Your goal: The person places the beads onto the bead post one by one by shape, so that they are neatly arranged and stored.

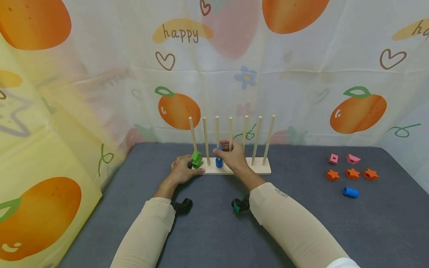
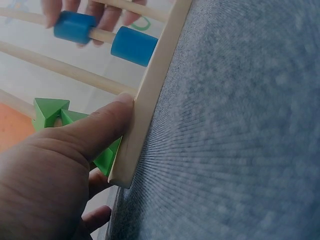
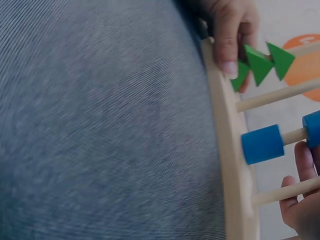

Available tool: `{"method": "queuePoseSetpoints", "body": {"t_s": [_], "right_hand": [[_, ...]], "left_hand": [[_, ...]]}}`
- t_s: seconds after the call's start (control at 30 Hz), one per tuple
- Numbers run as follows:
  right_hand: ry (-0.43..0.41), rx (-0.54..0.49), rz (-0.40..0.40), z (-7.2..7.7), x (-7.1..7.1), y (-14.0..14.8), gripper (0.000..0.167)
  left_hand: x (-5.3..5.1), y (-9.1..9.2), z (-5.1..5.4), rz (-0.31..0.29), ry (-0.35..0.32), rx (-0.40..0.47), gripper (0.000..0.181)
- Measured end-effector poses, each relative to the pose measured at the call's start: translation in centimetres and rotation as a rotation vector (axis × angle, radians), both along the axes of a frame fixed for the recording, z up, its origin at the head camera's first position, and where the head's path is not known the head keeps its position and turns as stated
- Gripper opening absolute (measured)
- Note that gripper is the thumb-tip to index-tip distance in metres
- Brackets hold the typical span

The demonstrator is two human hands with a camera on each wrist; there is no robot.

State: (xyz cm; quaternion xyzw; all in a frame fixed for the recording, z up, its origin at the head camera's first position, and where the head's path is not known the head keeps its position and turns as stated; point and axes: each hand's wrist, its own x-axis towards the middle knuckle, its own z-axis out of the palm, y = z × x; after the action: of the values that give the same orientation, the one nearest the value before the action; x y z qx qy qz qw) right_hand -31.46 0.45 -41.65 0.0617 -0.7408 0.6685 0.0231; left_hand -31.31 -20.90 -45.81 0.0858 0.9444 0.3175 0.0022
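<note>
1. Right hand: my fingers pinch the upper blue cylinder, threaded on the third peg from the left. It sits partway up; bare peg shows between it and the lower blue cylinder, which is at the base.
2. Left hand: gripping the left end of the wooden base, thumb along its front, fingers behind. Likely there to stop the base sliding or tipping.
3. Base is near the middle of the table's far edge, its length parallel to that edge.
4. Axis: both threaded cylinders are upright, long axis along the peg. Holding by the sides probably keeps bore and peg in line.
5. Green triangular blocks stack on the leftmost peg, corners pointing different ways.
6. Toward the table's far right corner: two pink blocks, three orange stars, and a loose blue cylinder on its side, axis roughly left-right. Probably spread apart for easy picking.
</note>
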Motion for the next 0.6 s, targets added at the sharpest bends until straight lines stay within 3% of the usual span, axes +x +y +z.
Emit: {"method": "queuePoseSetpoints", "body": {"t_s": [0.27,0.6], "right_hand": [[-0.019,0.035,-0.016,-0.9,0.3,0.1,0.033],[-0.023,0.068,0.001,-0.3,1.2,1.0,0.035]], "left_hand": [[0.0,0.0,0.0,-0.002,-0.007,0.003,0.057],[0.1,0.0,0.1,-0.006,-0.01,0.006,0.056]]}}
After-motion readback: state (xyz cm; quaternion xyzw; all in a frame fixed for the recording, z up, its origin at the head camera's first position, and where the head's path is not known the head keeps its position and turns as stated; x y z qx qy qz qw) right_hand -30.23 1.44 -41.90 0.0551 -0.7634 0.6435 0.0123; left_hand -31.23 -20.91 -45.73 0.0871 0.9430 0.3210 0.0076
